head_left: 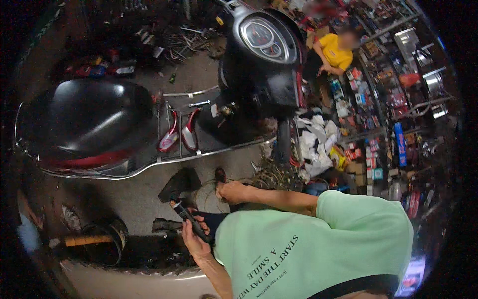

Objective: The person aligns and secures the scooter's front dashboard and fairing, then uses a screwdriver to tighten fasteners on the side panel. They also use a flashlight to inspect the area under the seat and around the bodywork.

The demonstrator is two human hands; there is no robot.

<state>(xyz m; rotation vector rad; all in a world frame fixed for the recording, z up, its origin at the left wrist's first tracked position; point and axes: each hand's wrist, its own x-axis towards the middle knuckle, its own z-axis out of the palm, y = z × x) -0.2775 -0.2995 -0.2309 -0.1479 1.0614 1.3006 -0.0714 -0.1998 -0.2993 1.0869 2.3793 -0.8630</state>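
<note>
My left hand [195, 237] is closed around a slim black cylinder [186, 216] with pale print and a light, coppery tip; its exact kind is not clear. A little above and to the right, my right hand [233, 192] has its fingers curled in. At its fingertips is a small dark reddish piece [220, 174], too dim to name. Just beyond the cylinder's tip, a black curved plastic panel [178, 185] lies on the floor. Past both hands stands a black scooter [99, 114]. Two red-and-silver trim pieces [169, 139] and a wrench [199, 103] rest on its footboard.
A person in a yellow shirt [334, 52] is at the upper right beside crowded shelves [388, 99]. White crumpled plastic [317, 144] and coiled cables [264, 180] lie near the scooter's front wheel. A dark round bin [119, 239] and an orange-brown cylinder [88, 240] are at lower left.
</note>
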